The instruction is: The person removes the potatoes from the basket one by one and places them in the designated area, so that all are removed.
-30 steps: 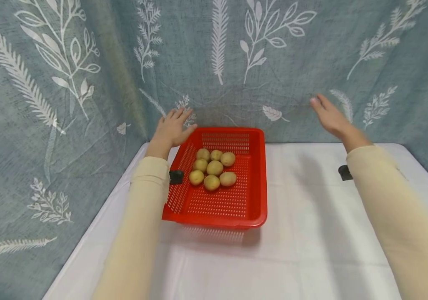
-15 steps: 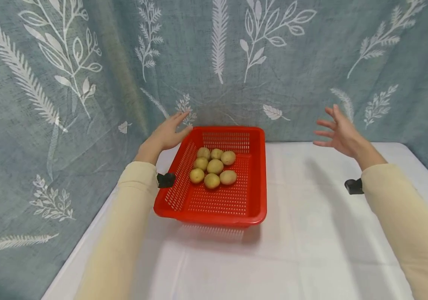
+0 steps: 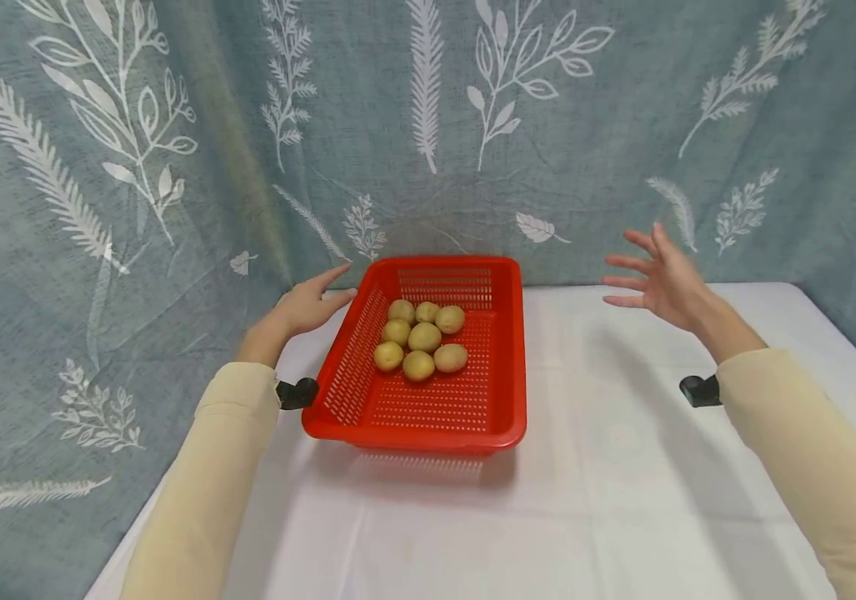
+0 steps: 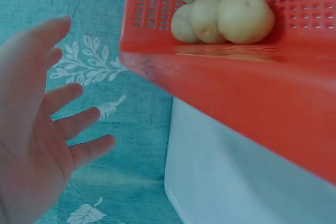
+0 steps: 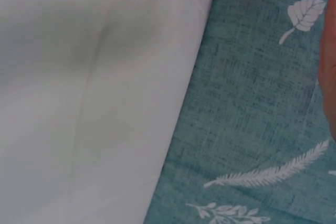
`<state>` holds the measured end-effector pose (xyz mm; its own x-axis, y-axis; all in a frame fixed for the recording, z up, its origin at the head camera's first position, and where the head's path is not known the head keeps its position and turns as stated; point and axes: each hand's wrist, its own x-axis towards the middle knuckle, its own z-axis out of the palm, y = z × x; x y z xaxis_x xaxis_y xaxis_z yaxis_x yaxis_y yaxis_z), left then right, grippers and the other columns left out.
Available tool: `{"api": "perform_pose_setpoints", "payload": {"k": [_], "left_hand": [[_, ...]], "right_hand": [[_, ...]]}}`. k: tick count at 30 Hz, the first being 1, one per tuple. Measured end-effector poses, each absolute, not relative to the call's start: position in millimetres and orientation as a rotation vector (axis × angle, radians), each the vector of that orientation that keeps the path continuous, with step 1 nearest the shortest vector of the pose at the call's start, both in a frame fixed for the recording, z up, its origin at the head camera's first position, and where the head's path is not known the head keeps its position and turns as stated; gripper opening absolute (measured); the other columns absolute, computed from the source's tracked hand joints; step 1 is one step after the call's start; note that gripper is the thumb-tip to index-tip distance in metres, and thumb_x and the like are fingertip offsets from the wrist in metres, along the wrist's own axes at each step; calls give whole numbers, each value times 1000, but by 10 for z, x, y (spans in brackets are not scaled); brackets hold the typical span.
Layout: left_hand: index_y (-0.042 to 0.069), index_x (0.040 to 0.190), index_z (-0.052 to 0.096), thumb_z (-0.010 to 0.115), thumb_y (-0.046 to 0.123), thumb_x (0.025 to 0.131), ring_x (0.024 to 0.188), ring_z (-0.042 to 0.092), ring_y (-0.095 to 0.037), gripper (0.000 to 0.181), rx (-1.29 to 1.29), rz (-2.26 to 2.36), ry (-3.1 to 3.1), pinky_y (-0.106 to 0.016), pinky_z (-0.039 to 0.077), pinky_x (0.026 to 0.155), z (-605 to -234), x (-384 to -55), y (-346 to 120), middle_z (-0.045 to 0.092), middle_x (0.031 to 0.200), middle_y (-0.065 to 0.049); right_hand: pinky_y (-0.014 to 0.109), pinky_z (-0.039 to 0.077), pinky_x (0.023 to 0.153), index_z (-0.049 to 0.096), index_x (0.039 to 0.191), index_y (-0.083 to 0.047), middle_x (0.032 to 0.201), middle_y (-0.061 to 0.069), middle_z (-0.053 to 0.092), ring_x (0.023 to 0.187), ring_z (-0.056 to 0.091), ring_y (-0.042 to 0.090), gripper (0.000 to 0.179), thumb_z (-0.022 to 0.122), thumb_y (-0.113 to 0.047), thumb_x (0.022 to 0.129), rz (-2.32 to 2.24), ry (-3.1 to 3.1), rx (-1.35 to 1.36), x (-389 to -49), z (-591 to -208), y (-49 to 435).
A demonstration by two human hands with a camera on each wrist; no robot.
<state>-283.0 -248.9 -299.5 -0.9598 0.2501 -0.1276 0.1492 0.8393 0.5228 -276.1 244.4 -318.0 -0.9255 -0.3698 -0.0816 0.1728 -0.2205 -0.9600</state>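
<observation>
head view: left hand (image 3: pixel 302 310) has eased outward, now just outside the red basket's (image 3: pixel 428 435) left rim; right hand (image 3: pixel 669 285) has fanned its fingers over the white table (image 3: pixel 585 517), toward its back edge. both spread, gripping nothing; potatoes (image 3: pixel 423 337) unmoved in the basket's back-left part. leaf-print cloth (image 3: pixel 585 183) hangs along the table's back and left edges.

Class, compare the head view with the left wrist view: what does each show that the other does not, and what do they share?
Only the head view: the right hand, both cream sleeves and eight potatoes together; the wrist view shows fewer, some cut off by its edge.

Only the left wrist view: the palm side of the left hand with its lower fingers, hidden from the head camera.

Both: the left hand beside the red basket, potatoes inside it, the white table and the leaf-patterned cloth.
</observation>
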Motion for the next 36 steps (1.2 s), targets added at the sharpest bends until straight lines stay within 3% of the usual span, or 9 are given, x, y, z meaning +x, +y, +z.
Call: {"api": "perform_pose_setpoints", "payload": {"k": [3,7,14,18,23,29,36], "left_hand": [[11,153,18,44,34,100,133,25,-47,63,320,813,2796,-60,27,101,-3087,-2812,-2518,18,152,-24],[6,151,23,46,30,99,131,31,-47,62,346,832,2773,-58,31,100,-3196,-2783,-2580,25,149,-27],[3,150,24,49,24,98,129,36,-43,61,401,912,2574,-58,38,94,-3238,-2729,-2651,33,144,-29],[7,152,21,50,23,98,124,44,-40,63,400,971,2509,-54,43,90,-3283,-2676,-2686,37,142,-28],[10,154,12,51,19,98,114,53,-37,68,391,1227,2382,-44,49,86,-3480,-2612,-2700,39,139,-30],[20,155,10,51,18,98,112,53,-36,70,320,1489,2247,-41,49,85,-3666,-2544,-2713,34,142,-27],[20,154,10,46,9,96,108,55,-31,69,276,1700,2110,-36,51,82,-3762,-2518,-2682,30,142,-28]], "right_hand": [[41,47,89,-7,153,-27,157,17,-2,131,32,37,80,29,-63,92,-2192,1705,-233,-2748,-3213,2430],[41,48,88,-8,153,-24,156,20,-1,107,55,20,81,29,-62,92,-2178,1730,-236,-2747,-3245,2408],[38,49,87,-7,154,-22,155,22,0,121,47,30,81,31,-61,93,-2179,1740,-230,-2747,-3284,2446],[40,50,85,-8,153,-22,155,22,-4,99,60,17,81,33,-59,94,-2215,1635,-224,-2749,-3323,2448],[39,51,83,-6,154,-22,155,22,-5,96,62,15,80,33,-58,94,-2208,1623,-207,-2740,-3382,2456],[40,51,83,-5,154,-21,155,23,-4,96,62,16,80,32,-59,93,-2214,1621,-175,-2737,-3443,2472],[41,50,84,-6,154,-21,155,20,3,96,63,16,80,32,-58,94,-2248,1579,-130,-2706,-3498,2513]]}}
